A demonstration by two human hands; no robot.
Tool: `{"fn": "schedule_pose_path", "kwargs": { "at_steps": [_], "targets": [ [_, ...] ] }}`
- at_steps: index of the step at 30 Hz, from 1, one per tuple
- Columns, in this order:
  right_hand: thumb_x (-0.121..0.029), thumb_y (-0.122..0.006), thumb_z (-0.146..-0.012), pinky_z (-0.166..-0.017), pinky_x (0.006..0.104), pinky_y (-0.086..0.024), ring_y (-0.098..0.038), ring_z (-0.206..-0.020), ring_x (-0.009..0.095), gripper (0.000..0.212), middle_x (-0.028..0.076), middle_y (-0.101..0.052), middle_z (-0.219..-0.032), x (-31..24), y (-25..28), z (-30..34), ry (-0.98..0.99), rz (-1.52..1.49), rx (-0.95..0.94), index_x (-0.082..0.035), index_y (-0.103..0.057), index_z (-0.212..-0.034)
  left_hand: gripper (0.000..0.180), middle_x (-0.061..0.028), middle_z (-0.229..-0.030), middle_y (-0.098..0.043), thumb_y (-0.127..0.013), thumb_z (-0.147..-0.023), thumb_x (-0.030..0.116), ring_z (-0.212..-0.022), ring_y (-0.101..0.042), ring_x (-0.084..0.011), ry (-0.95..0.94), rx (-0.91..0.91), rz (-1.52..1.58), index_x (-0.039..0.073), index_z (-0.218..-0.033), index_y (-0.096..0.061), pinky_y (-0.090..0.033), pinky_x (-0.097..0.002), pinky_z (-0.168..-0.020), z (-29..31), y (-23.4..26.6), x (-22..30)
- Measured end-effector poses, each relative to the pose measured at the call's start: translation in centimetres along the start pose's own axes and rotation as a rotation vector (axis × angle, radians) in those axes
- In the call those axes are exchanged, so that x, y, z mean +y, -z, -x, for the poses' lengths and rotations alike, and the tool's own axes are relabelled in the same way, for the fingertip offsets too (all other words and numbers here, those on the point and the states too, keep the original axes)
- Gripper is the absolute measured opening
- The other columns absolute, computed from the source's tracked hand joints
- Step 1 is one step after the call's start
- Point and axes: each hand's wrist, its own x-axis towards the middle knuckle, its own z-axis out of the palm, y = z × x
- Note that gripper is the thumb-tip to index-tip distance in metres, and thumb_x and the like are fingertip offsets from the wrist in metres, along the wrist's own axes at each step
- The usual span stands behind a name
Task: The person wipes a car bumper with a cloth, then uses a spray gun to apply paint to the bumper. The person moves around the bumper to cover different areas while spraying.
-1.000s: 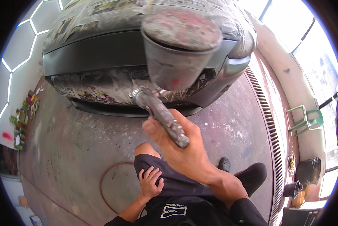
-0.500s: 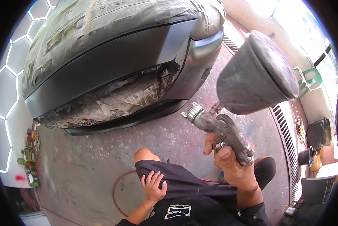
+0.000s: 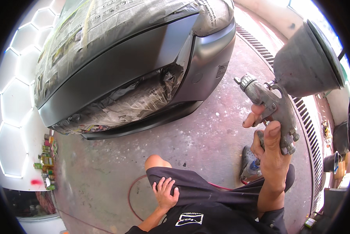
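My right hand (image 3: 271, 156) is wrapped around a paint spray gun (image 3: 274, 103), raised at the right over my bent leg. A large, dull grey cup (image 3: 305, 64) is fixed on top of the gun. The gun's nozzle (image 3: 246, 80) faces left toward the car, well apart from it. My left hand (image 3: 166, 194) lies open, fingers spread, on the dark shorts (image 3: 198, 183) over my left thigh. In front stands the dark grey end of a car (image 3: 136, 58), masked above and in its recess with newspaper (image 3: 124, 105).
A red hose (image 3: 130, 195) curves over the paint-spotted floor (image 3: 101, 163). A slotted drain (image 3: 307, 128) runs along the right. Cans (image 3: 47, 162) stand by the left wall, and a dark bucket (image 3: 331, 162) stands at the right. One grey shoe (image 3: 246, 162) shows below the gun.
The spray gun and my right hand have moved up and to the right, away from the car. My left hand stays on my thigh. The view has shifted slightly.
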Motion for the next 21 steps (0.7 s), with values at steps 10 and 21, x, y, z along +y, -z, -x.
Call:
{"fn": "schedule_pose_path", "kwargs": {
  "at_steps": [10, 21],
  "targets": [
    [-0.058, -0.072, -0.108, -0.057, 0.0234, -0.036, -0.046, -0.064, 0.002, 0.056, -0.004, -0.066, -0.084, 0.6, 2.7, -4.5, -0.024, 0.022, 0.186, -0.003, -0.079, -0.115, 0.049, -0.008, -0.153, -0.067, -0.069, -0.1, 0.039, -0.154, -0.048, -0.034, 0.02, -0.15, -0.073, 0.012, -0.14, -0.075, -0.017, -0.0694, -0.129, -1.0, -0.1, 1.7],
    [-0.059, -0.066, -0.11, -0.047, 0.023, -0.031, -0.041, -0.051, 0.002, 0.061, 0.006, -0.069, -0.087, 4.9, 6.9, -4.9, -0.071, 0.029, 0.273, 0.0, -0.074, -0.121, 0.081, -0.016, -0.177, -0.039, -0.067, -0.106, 0.054, -0.166, -0.025, -0.0479, 0.202, -0.302, -0.197, 0.006, -0.168, -0.046, -0.022, -0.0698, -0.131, -7.9, -0.5, -4.4]
  ]
}}
